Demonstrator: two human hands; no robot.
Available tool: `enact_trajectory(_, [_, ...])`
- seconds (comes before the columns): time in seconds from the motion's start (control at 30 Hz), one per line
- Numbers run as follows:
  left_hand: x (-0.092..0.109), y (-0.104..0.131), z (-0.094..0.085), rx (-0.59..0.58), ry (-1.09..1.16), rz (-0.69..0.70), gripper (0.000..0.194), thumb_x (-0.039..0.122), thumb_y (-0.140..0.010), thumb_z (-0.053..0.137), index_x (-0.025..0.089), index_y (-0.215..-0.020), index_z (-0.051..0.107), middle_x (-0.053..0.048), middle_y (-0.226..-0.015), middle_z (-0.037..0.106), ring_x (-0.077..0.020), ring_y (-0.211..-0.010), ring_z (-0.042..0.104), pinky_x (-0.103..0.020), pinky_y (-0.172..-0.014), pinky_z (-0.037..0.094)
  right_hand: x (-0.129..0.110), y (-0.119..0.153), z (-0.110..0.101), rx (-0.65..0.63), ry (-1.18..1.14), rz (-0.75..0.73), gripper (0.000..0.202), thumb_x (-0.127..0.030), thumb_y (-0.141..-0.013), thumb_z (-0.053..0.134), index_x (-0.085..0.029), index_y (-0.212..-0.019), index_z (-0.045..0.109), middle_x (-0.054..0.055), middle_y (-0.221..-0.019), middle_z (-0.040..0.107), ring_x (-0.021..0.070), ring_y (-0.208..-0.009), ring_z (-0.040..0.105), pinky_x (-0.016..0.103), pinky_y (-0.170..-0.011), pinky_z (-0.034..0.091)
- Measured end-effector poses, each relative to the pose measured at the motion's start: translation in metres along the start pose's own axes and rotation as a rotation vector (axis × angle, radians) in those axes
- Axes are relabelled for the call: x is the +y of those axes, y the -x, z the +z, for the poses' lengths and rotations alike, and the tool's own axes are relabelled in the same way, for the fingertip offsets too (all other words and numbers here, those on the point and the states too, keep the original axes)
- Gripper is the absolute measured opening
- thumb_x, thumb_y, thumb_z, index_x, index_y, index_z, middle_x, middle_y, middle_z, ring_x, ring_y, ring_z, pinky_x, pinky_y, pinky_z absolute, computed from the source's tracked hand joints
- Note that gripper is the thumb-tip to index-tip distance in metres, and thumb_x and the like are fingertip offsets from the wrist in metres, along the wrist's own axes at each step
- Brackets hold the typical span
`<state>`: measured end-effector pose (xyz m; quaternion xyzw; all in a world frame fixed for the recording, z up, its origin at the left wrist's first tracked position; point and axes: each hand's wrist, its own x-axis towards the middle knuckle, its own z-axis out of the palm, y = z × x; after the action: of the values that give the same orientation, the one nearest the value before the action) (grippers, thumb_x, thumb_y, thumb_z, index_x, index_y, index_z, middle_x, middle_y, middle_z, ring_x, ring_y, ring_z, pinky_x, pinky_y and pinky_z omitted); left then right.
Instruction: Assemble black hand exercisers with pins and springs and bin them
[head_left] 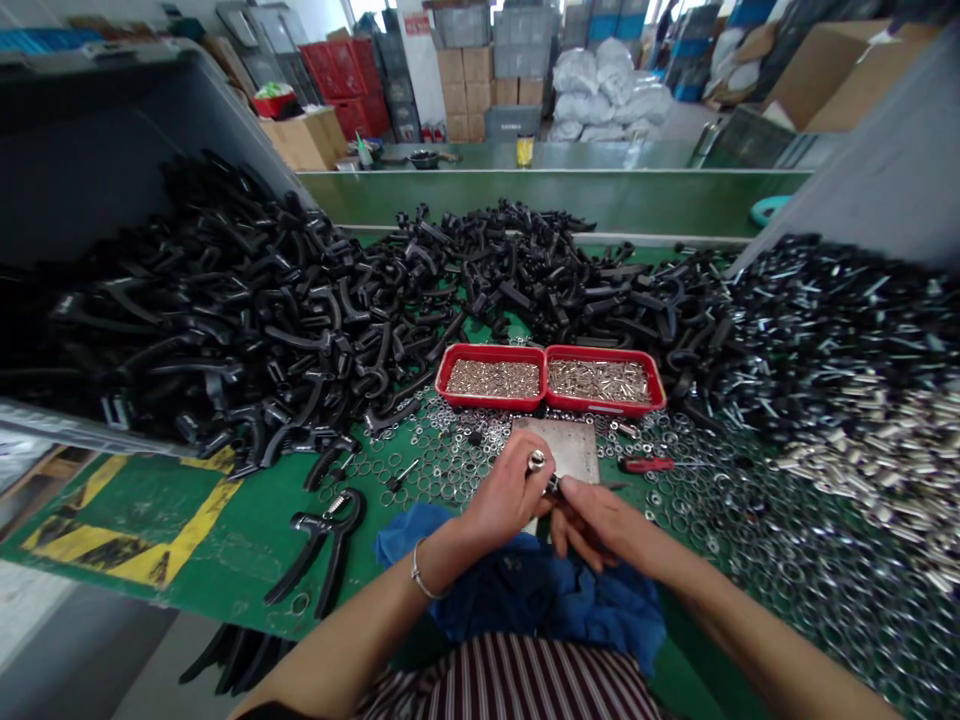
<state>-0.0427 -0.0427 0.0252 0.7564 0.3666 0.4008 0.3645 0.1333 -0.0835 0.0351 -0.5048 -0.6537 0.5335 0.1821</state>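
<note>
Two hands meet on one small metal part
Left hand and right hand both pinch the part above the desk

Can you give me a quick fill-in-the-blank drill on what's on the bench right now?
1. The two trays of small metal parts are ____ in colour.
2. The left hand and right hand meet over a ____ cloth.
3. The left wrist wears a thin ____.
4. The heap of black plastic handles lies on the ____ side of the bench.

Missing words: red; blue; bracelet; left
</note>
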Motion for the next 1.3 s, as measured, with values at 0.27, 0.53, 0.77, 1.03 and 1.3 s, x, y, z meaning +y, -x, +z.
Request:
enact_trajectory(0.27, [-0.002,0.008,0.003,0.055,0.022,-0.004,0.018,0.028,-0.102,0.039,0.018,-0.094,0.051,-0.006,-0.097,0.054,-0.0179,-0.094,0.053,-0.032,-0.089,0.044,-0.009,0.004,0.006,0.050,-0.020,-0.052,0.048,-0.054,-0.102,0.024,-0.020,-0.095,0.056,0.001,-0.065,0.064,0.0109,-0.041,0.045,0.025,-0.045,0.034])
enact_trajectory(0.53, [-0.002,0.000,-0.002,-0.088,-0.164,-0.050,0.019,0.029,-0.102,0.035,0.018,-0.098,0.050,-0.008,-0.101,0.053,-0.0192,-0.098,0.052,-0.034,-0.093,0.044,-0.003,0.005,0.015,0.110,0.035,-0.042,0.038,-0.049,-0.102,0.034,-0.021,-0.084,0.051,0.001,-0.066,0.064,0.0154,-0.060,0.059,0.028,-0.064,0.044])
enact_trajectory(0.77, [-0.019,-0.055,0.028,-0.619,-0.752,0.038,0.022,0.030,-0.095,0.049,0.011,-0.098,0.059,-0.014,-0.107,0.057,-0.0269,-0.103,0.052,-0.042,-0.093,0.043,0.026,0.036,-0.008,0.242,0.363,0.019,0.028,-0.041,-0.100,0.042,-0.022,-0.108,0.060,0.009,-0.106,0.070,0.0240,-0.095,0.067,0.036,-0.084,0.049])
enact_trajectory(1.03, [-0.017,-0.144,0.027,-0.471,-0.829,0.159,0.020,0.019,-0.095,0.047,0.018,-0.099,0.067,-0.008,-0.104,0.064,-0.0238,-0.104,0.054,-0.037,-0.091,0.041,0.084,0.116,-0.026,0.404,0.496,-0.010,0.029,-0.041,-0.100,0.043,-0.025,-0.110,0.065,0.007,-0.106,0.069,0.0213,-0.097,0.066,0.035,-0.088,0.053])
enact_trajectory(1.3, [-0.041,-0.197,0.044,-0.599,-1.014,0.049,0.016,0.002,-0.079,0.057,0.008,-0.078,0.071,-0.020,-0.088,0.071,-0.0311,-0.095,0.064,-0.044,-0.090,0.042,0.110,0.123,-0.010,0.459,0.683,-0.008,0.033,-0.036,-0.096,0.050,-0.022,-0.125,0.059,0.011,-0.107,0.066,0.0261,-0.096,0.065,0.044,-0.086,0.055])
